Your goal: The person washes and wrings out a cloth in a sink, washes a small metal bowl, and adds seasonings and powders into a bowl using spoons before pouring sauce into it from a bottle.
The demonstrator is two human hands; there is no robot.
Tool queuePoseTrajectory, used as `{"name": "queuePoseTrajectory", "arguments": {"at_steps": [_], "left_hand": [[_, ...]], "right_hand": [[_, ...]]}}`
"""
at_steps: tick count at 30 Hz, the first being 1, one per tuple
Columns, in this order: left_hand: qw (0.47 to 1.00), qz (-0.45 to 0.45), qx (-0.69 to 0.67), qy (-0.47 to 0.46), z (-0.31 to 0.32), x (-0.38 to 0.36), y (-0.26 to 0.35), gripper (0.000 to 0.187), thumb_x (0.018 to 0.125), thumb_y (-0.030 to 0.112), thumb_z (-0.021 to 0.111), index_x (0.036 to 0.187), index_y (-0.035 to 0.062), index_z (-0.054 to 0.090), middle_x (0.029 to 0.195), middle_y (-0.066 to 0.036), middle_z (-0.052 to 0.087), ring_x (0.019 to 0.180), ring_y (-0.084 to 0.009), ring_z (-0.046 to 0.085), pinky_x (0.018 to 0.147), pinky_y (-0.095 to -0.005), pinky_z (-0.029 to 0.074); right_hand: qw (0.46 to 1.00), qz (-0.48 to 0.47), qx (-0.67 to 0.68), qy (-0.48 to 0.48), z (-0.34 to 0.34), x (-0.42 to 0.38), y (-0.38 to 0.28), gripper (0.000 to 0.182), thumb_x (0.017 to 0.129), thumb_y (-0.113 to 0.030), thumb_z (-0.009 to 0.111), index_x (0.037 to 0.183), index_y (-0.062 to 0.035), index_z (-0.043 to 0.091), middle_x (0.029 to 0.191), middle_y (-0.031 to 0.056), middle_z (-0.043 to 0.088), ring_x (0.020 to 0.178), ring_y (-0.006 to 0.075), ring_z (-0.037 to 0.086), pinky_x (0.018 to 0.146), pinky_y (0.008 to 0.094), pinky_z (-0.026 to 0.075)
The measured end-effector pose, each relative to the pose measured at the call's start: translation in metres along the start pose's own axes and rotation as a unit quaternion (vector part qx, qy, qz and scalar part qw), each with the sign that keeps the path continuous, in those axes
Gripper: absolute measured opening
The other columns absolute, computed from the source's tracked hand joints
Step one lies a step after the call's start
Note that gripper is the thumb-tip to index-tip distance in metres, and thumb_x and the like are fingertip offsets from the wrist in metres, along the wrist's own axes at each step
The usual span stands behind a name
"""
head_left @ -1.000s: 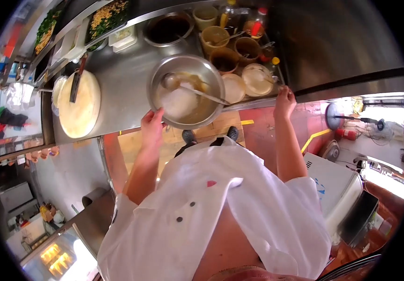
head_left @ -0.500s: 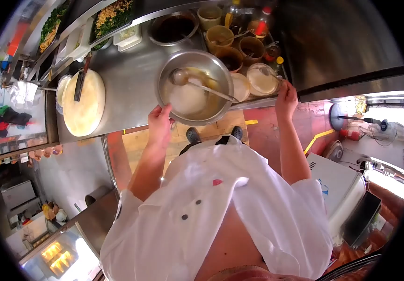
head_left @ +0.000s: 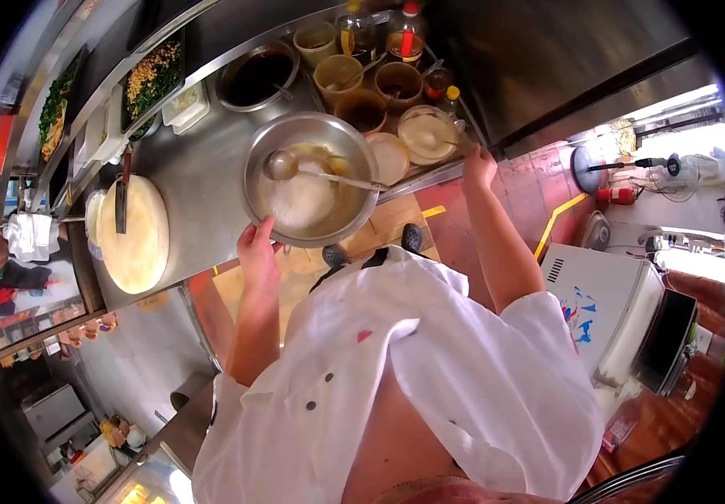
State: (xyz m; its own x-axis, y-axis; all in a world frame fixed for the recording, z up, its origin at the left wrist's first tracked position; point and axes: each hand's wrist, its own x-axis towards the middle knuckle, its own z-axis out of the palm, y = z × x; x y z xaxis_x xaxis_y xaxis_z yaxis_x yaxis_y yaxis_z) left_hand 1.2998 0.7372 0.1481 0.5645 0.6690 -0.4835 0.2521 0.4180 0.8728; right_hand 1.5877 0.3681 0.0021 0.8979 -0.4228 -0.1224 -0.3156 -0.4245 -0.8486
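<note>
A large steel mixing bowl sits at the counter's front edge, with white powder and a yellowish liquid inside. Across it lies a metal ladle, its handle resting on the right rim. My left hand is closed on the bowl's near left rim, thumb on top. To the right, my right hand pinches the end of a thin spoon handle, which reaches into a round tub of white contents. The spoon's far end is hard to make out. Another pale tub stands between bowl and hand.
Several sauce tubs and bottles crowd the tray behind. A bowl of dark sauce stands farther back. At left, a cleaver lies on a round chopping board. Trays of chopped greens line the back left.
The whole view has shifted, so the bowl and both hands appear farther left. My left hand keeps its hold on the rim; my right hand stays at the tub with the spoon.
</note>
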Motion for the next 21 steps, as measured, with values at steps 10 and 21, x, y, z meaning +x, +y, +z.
{"name": "queuePoseTrajectory", "arguments": {"at_steps": [10,21], "left_hand": [[1.000,-0.021,0.015,-0.001,0.010,0.002,0.009,0.023,0.093,0.019,0.066,0.109,0.0034,0.067,0.101,-0.003,0.068,0.089,-0.0142,0.063,0.079,-0.0339,0.052],[0.999,-0.030,0.011,0.040,0.009,0.001,0.010,0.022,0.090,0.021,0.068,0.105,0.0047,0.067,0.099,-0.003,0.068,0.088,-0.0144,0.063,0.073,-0.0345,0.053]], "right_hand": [[0.962,-0.148,0.128,-0.191,-0.026,-0.128,-0.138,0.021,0.096,-0.016,0.062,0.109,-0.0010,0.068,0.078,0.0038,0.065,0.075,0.0073,0.056,0.067,0.0267,0.048],[0.930,-0.366,-0.039,-0.006,-0.016,-0.021,-0.053,0.026,0.099,-0.025,0.056,0.111,-0.0048,0.067,0.097,0.0183,0.070,0.085,0.0332,0.068,0.076,0.0386,0.054]]}}
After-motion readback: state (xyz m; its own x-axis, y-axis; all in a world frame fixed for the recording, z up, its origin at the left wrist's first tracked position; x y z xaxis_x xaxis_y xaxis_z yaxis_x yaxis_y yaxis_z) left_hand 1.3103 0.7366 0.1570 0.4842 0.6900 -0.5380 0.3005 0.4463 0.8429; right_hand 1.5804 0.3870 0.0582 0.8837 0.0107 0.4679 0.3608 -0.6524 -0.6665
